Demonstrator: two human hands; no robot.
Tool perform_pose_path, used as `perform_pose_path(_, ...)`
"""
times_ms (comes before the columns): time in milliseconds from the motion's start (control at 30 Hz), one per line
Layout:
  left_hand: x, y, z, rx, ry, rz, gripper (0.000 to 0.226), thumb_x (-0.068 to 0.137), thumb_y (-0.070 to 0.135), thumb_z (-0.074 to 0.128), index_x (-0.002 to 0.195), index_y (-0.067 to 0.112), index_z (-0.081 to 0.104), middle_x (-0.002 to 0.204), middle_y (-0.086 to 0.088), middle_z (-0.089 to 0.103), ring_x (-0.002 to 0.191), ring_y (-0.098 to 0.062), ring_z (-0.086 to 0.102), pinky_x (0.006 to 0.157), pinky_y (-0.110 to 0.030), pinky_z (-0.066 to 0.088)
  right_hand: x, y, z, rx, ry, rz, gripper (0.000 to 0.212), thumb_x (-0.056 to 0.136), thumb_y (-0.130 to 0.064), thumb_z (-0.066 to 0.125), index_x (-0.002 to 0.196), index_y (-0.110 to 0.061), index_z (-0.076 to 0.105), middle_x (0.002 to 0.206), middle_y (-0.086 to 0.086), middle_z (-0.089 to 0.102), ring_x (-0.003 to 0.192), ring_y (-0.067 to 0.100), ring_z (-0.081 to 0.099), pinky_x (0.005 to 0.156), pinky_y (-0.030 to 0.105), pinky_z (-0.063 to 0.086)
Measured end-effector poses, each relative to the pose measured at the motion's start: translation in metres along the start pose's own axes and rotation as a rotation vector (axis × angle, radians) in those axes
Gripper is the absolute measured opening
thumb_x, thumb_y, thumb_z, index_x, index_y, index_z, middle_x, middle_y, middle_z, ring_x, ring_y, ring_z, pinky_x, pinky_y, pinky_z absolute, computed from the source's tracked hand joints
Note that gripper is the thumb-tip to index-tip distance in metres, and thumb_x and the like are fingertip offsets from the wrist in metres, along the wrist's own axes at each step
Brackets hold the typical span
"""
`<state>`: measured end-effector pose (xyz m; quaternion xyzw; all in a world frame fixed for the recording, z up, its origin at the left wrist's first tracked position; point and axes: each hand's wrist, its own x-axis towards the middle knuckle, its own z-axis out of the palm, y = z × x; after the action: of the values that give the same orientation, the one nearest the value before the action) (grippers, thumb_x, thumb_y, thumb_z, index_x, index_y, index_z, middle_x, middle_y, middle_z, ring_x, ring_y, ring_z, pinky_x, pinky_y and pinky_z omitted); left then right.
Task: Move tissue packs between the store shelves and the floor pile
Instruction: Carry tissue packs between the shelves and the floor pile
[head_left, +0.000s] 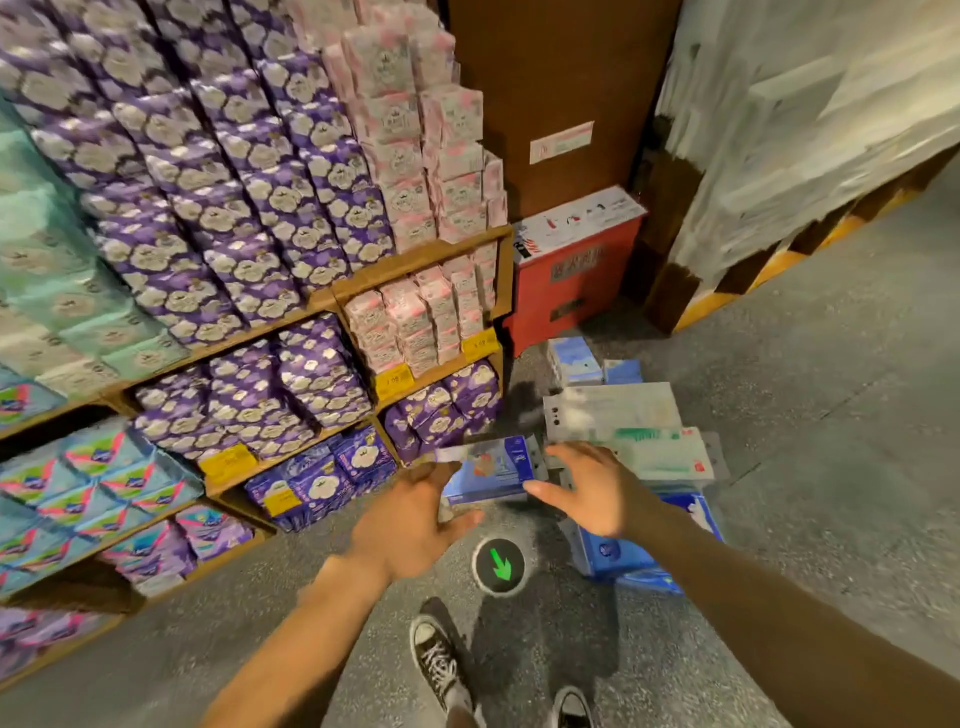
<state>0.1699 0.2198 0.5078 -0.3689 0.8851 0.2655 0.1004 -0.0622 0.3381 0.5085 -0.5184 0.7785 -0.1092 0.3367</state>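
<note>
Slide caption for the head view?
Fingers spread, left hand and right hand flank a blue tissue pack by the floor pile beside stocked shelves.

A green arrow (500, 566) marks a round black floor disc (480, 555) at lower centre. Yellow tags (393, 381) on the shelves (415, 262) and the red box's (571, 306) characters blur beyond reading.

We see a blue pack (493, 470) between our left hand (410, 525) and right hand (587, 488), purple white-flowered packs (249, 208) to its left.
</note>
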Motion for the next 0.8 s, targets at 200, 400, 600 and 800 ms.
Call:
perform_pose_path(200,0.11,-0.06,0.001,0.003,-0.027,0.031,0.08,0.092,0.078,0.034,0.155,0.028,0.034,0.155,-0.001,0.045,0.137,-0.023,0.047,0.11,-0.031,0.039,0.115,0.004,0.034,0.087,0.061,0.147,0.067,0.09,-0.066,0.054,0.135,-0.016,0.053,0.136,0.01,0.056,0.122,0.028,0.054,0.099,0.04,0.046)
perform_pose_path(400,0.228,-0.129,0.046,-0.046,-0.124,-0.011,0.08,0.093,0.065,0.053,0.159,0.029,0.022,0.164,0.004,0.03,0.147,-0.019,0.032,0.118,-0.038,0.033,0.227,0.051,0.103,0.135,0.063,0.245,0.064,0.092,-0.062,0.057,0.141,-0.021,0.047,0.13,-0.005,0.052,0.122,0.021,0.051,0.091,0.03,0.041)
perform_pose_path(600,0.368,-0.215,0.161,-0.043,-0.061,-0.039,0.082,0.092,0.066,0.053,0.159,0.027,0.025,0.162,0.0,0.033,0.144,-0.023,0.037,0.113,-0.042,0.04,0.373,0.152,0.193,0.103,0.05,0.28,0.063,0.089,-0.064,0.06,0.13,-0.017,0.054,0.13,0.006,0.058,0.118,0.027,0.056,0.094,0.035,0.046)
perform_pose_path(800,0.483,-0.294,0.306,-0.089,-0.056,-0.058,0.087,0.091,0.066,0.055,0.159,0.019,0.026,0.162,-0.005,0.034,0.144,-0.027,0.038,0.114,-0.04,0.037,0.507,0.263,0.292,0.075,0.075,0.301,0.077,0.085,-0.069,0.061,0.138,-0.015,0.051,0.139,0.01,0.057,0.122,0.028,0.056,0.097,0.035,0.045)
